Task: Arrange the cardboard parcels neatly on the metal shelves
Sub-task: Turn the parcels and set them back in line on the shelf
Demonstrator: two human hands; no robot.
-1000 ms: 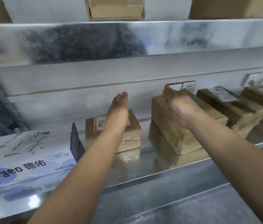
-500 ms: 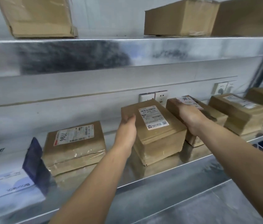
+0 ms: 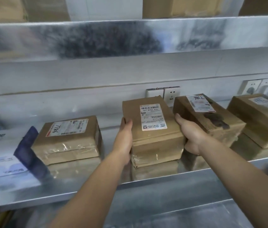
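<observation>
Shiny metal shelf (image 3: 80, 191) against a white wall, with a row of brown parcels along it.

Both hands hold the middle parcel (image 3: 153, 127) between them. The left hand (image 3: 124, 142) lies against its 9 o'clock side with the thumb hooked over the top edge. The right hand (image 3: 190, 137) clasps its 3 o'clock side, thumb along the top edge and the other fingers tucked down out of sight. The parcel sits squarely between the two palms, equally near to both. Its label faces up and its long axis runs from 6 to 12 o'clock, leaning slightly toward 11.

What the next move turns on, I judge, is the spacing on either side. At 3 o'clock the right parcel (image 3: 210, 119) is just beside it, with only the right hand wedged in the gap, and it lies askew, its length running from 10 to 4 o'clock. At 9 o'clock the left parcel (image 3: 69, 139) is well apart, with bare shelf between. A slide toward 9 o'clock would probably even out the row.

I cannot tell whether the held parcel rests on the shelf or is lifted just clear, because the reflection under it muddles the edge. The far parcel (image 3: 261, 117) at 3 o'clock and the white box (image 3: 0, 155) at 9 o'clock are cut off by the frame, and the box's print is blurred. Wall sockets (image 3: 171, 94) at 12 o'clock are partly hidden behind the parcels. On the upper shelf (image 3: 130, 38) only the bottoms of more parcels (image 3: 179, 7) show.
</observation>
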